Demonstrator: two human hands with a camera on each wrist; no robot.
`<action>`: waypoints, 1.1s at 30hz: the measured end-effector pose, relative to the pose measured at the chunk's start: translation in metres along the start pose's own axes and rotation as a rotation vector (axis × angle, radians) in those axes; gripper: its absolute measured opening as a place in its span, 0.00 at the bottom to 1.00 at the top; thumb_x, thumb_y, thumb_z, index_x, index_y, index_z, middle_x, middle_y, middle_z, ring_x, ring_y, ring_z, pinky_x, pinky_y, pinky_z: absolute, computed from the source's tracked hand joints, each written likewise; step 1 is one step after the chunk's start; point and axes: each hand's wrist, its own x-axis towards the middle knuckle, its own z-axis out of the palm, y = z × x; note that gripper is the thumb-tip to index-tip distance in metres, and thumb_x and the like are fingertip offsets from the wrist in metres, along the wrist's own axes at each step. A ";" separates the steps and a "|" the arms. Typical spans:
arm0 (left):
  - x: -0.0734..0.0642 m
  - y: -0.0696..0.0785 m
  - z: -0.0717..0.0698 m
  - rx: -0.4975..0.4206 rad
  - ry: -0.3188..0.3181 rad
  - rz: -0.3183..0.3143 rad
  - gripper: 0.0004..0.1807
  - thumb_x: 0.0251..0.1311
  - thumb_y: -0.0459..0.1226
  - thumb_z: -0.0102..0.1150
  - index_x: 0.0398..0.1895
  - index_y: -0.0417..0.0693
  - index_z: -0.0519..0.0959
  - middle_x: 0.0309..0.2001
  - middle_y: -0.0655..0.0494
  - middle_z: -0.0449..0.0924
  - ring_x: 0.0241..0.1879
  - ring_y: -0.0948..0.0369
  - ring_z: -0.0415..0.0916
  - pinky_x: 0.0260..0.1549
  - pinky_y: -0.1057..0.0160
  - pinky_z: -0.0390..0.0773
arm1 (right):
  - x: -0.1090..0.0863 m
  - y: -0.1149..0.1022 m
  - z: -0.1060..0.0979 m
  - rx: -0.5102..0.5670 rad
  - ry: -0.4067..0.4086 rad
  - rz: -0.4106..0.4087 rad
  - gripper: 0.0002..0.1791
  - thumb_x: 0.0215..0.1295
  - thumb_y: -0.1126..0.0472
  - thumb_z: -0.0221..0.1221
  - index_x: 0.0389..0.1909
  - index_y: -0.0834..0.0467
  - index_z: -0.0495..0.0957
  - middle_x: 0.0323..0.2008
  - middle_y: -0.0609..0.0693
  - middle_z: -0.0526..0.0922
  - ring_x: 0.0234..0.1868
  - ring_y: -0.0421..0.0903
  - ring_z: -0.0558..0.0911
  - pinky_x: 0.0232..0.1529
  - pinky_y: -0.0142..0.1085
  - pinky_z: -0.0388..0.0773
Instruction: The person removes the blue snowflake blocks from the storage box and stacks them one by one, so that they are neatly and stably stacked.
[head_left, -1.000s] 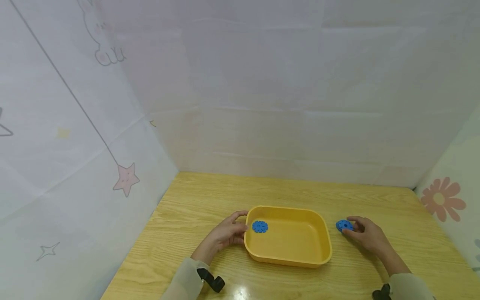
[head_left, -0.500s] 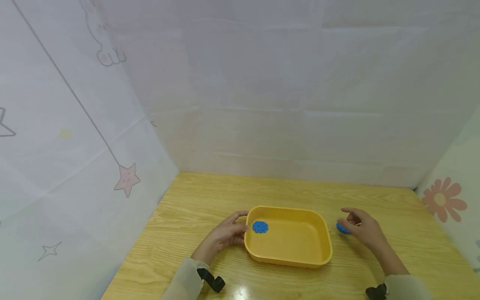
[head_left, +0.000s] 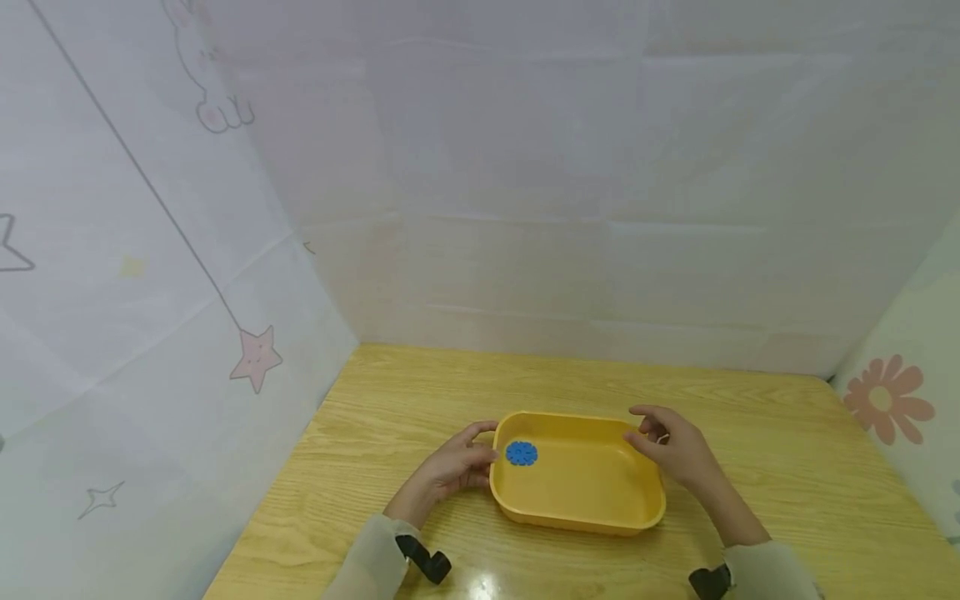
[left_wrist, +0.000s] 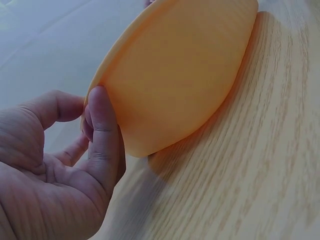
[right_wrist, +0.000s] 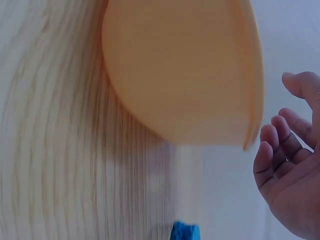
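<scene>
My left hand (head_left: 450, 467) pinches the left rim of a yellow plastic basin (head_left: 577, 492), thumb inside and fingers outside; the left wrist view shows this grip on the basin wall (left_wrist: 170, 75). Inside the basin, at its left end, lies a blue notched snowflake disc (head_left: 521, 453). Over the basin's right rim hovers my right hand (head_left: 678, 450), its fingers loosely bent with nothing between them. A blue piece (right_wrist: 185, 231) shows at the bottom of the right wrist view, on the table beside the basin; in the head view the right hand hides that spot.
The basin stands on a wood-grain table (head_left: 420, 392). Pale cloth walls (head_left: 525, 208) printed with stars and flowers enclose its back and sides. Black straps (head_left: 423, 558) sit at both wrists.
My right hand has left the blue discs on the table, lifted and moved left to the basin's right rim. The left hand and the basin stay where they were.
</scene>
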 end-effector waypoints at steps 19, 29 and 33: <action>0.001 -0.001 -0.001 -0.014 -0.004 0.000 0.35 0.67 0.31 0.59 0.76 0.50 0.61 0.37 0.48 0.82 0.28 0.62 0.81 0.32 0.61 0.85 | 0.023 -0.041 0.066 0.116 -0.101 0.000 0.25 0.64 0.53 0.69 0.59 0.57 0.79 0.37 0.46 0.78 0.35 0.44 0.75 0.35 0.33 0.75; 0.002 -0.002 -0.001 -0.022 -0.005 0.004 0.35 0.66 0.31 0.59 0.75 0.49 0.61 0.36 0.48 0.82 0.27 0.62 0.81 0.30 0.62 0.84 | 0.030 -0.052 0.089 0.121 -0.142 0.014 0.25 0.65 0.53 0.69 0.59 0.60 0.80 0.37 0.45 0.80 0.36 0.41 0.77 0.35 0.33 0.77; 0.001 -0.001 -0.001 -0.020 0.000 0.002 0.35 0.66 0.31 0.59 0.75 0.49 0.61 0.36 0.48 0.82 0.27 0.62 0.80 0.28 0.64 0.84 | 0.034 -0.053 0.102 0.127 -0.150 0.015 0.23 0.64 0.55 0.69 0.57 0.61 0.81 0.35 0.45 0.80 0.33 0.41 0.77 0.32 0.32 0.76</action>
